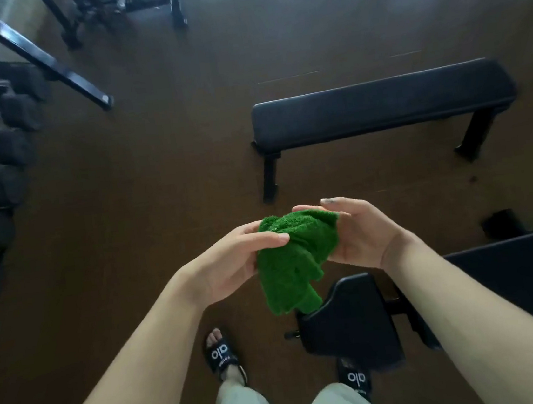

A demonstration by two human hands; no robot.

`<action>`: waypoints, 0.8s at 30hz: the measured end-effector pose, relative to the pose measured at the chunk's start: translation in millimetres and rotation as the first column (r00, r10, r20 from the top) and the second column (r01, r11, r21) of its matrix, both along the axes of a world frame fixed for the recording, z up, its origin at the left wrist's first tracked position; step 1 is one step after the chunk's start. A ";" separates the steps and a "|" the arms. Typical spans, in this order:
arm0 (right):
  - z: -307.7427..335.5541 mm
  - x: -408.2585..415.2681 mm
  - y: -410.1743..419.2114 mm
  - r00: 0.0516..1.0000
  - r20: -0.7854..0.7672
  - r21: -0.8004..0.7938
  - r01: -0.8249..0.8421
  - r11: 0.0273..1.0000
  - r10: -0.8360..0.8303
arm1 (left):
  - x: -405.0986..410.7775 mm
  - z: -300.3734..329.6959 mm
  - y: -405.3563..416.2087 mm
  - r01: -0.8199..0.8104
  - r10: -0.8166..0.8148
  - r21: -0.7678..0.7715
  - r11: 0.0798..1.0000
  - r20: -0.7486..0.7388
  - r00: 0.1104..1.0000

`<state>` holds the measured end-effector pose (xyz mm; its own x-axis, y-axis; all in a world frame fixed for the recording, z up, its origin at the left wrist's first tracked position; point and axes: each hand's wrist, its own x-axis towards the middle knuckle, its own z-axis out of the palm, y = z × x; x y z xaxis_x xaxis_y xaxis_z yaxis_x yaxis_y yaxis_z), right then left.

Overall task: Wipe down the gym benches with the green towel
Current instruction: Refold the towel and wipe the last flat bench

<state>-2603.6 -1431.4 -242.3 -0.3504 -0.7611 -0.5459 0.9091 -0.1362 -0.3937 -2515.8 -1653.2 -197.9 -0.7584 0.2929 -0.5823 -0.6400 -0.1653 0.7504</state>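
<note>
Green towel (293,258) — bunched, long axis vertical

A fluffy bright green terry towel (293,258); two black padded flat benches (380,102); black rubber slides (223,356) lettered white; brown floor (173,179).

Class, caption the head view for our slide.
Both hands hold a green towel above the nearer gym bench.
</note>
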 end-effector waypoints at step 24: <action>-32.1 -63.6 -229.1 0.625 -0.067 0.337 0.748 0.572 -0.778 | -208.0 -26.1 -199.3 0.086 -0.155 -0.461 0.883 -0.114 0.981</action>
